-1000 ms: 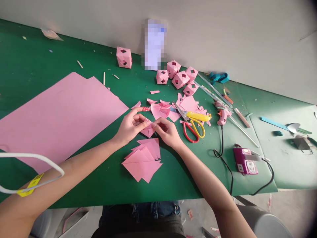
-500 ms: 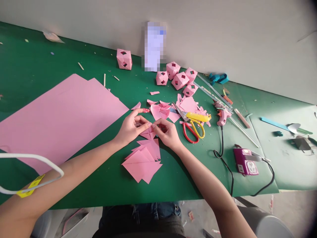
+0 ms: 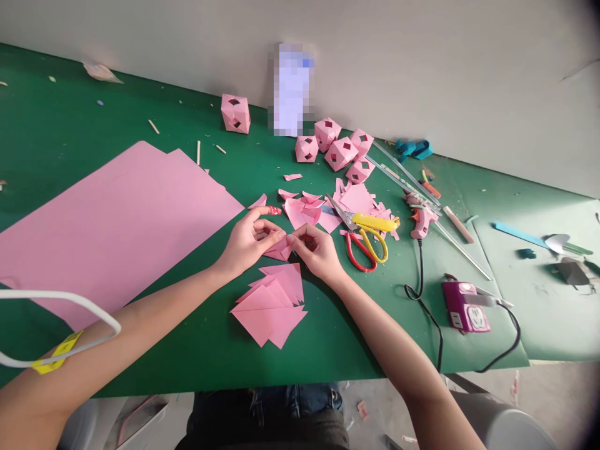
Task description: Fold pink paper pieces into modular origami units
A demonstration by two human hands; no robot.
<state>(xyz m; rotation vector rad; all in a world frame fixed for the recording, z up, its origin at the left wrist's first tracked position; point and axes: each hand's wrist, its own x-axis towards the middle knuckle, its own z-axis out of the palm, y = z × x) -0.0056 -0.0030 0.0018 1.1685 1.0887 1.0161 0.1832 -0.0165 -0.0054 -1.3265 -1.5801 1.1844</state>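
Pink folded piece (image 3: 279, 249) pinched between both hands, just beyond the stack of pink paper squares (image 3: 269, 306).

From my view, the left hand (image 3: 246, 240) and right hand (image 3: 319, 250) each grip it between thumb and fingers, hiding its upper part; I can't make out its full shape. Right of the stack and farther off lie scissors (image 3: 368, 250), their blades partly overlapping paper scraps (image 3: 359, 197). Beyond the stack, a pixelated upright panel (image 3: 291, 90) is unreadable.

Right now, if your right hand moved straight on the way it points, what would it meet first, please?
The right hand would probably meet the left hand, across the folded pink paper both hold; depth is unclear.
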